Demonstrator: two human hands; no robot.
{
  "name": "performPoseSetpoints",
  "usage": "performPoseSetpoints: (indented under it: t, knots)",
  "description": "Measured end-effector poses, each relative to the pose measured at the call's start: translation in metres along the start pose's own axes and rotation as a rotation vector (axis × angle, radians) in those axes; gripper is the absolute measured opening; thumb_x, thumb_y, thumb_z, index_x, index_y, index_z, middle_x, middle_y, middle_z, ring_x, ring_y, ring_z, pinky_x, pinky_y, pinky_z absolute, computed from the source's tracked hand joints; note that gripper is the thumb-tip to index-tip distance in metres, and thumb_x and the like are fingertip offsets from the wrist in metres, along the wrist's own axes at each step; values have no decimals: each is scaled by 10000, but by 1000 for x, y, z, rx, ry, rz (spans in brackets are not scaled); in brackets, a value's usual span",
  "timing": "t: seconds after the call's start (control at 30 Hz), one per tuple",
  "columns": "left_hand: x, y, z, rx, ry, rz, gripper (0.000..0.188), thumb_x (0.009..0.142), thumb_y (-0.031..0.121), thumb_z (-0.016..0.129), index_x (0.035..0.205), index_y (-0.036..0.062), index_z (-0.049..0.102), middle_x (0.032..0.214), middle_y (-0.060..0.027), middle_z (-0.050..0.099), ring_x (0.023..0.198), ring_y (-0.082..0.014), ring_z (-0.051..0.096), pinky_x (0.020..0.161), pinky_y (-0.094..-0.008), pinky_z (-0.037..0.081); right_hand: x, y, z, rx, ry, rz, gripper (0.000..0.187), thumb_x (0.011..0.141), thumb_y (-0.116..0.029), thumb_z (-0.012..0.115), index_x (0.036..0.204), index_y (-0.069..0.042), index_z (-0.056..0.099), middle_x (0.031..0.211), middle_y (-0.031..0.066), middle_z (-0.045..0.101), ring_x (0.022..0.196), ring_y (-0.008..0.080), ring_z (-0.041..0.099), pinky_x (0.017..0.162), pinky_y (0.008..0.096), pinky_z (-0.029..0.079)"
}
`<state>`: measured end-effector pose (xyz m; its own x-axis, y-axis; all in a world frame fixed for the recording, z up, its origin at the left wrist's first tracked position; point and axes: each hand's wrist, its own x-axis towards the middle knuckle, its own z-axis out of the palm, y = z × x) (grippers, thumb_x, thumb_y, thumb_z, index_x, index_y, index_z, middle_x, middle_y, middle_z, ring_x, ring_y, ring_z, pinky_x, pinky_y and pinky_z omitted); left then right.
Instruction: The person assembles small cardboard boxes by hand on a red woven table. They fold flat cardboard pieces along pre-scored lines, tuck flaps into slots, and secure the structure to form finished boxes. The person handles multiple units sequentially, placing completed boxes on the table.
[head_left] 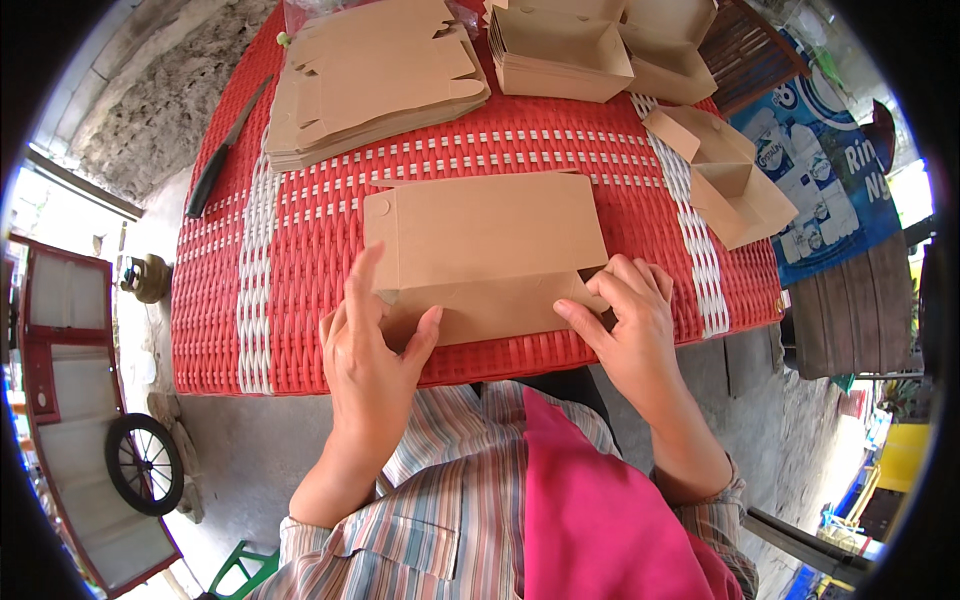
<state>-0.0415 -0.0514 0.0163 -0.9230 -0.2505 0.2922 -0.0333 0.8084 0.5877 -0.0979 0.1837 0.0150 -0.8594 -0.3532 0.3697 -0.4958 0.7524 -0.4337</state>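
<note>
A flat brown cardboard box blank lies at the near edge of the red woven table, and both hands are on its near flap. The left hand pinches the flap's left corner, index finger straight up along the panel and thumb pressed from the near side; the right hand has its fingers curled over the right corner, thumb flat on the fold. To do this fold well, I'd say both corners want to come up together, with the thumbs running along the scored line so the crease stays straight and the far panel keeps flat on the table. At the far left sits a stack of unfolded blanks, with a dark knife lying beside it near the table's left edge. At the far right, finished open trays are nested one inside another, holding nothing but each other. Nearer, on the right, a part-folded box lies tilted and looks empty.
</note>
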Motion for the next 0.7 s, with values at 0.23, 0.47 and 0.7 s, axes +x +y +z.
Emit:
performPoseSetpoints:
  t: [0.23,0.47,0.7]
  knots:
    - [-4,-2,5,233,123,477,451,709,112,719,1159,118,684,1036,-64,595,954,-253,550,869,-412,397,5,-6,-2,-44,38,115,333,732,-238,807,934,-72,601,905,33,559,907,234,550,867,410,375]
    - [-30,5,-1,226,-176,515,476,764,164,662,1235,96,653,1292,-77,578,1171,-245,553,1060,-461,319,-15,-28,10,-60,-83,-292,375,805,-175,720,1159,-72,648,1090,46,616,1059,188,571,976,407,376]
    - [-41,-1,4,298,-202,505,502,786,240,637,1269,108,646,1378,-73,532,1270,-256,500,1120,-456,223,-29,-40,24,-68,-44,-326,378,827,-194,695,1180,-60,682,1176,25,625,1121,172,565,1043,457,337]
